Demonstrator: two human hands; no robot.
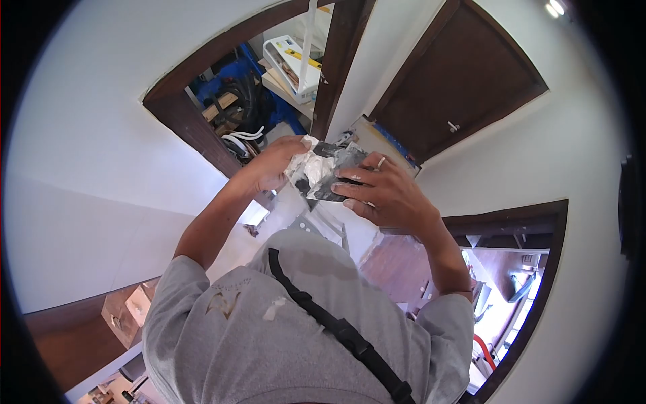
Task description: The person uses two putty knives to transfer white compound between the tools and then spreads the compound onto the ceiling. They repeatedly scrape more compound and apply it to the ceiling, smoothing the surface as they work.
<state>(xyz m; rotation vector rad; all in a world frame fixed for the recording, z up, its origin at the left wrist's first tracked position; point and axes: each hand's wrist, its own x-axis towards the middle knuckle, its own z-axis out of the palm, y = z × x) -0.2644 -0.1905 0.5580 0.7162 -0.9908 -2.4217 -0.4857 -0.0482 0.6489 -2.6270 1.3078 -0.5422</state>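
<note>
While midair, left hand (274, 165) (at plate (319, 168) edge)

White walls (87, 148) — dark brown door (464, 84), metal handle (453, 126) — lit lamp (555, 8) upper right.

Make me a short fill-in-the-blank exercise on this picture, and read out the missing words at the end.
1. The left hand holds a flat dark piece smeared with ____ paste.
2. A ring shows on a finger of the ____ hand.
3. A ____ strap crosses the gray shirt.
4. The door at upper right is ____ in color.

Missing words: white; right; black; brown.
</note>
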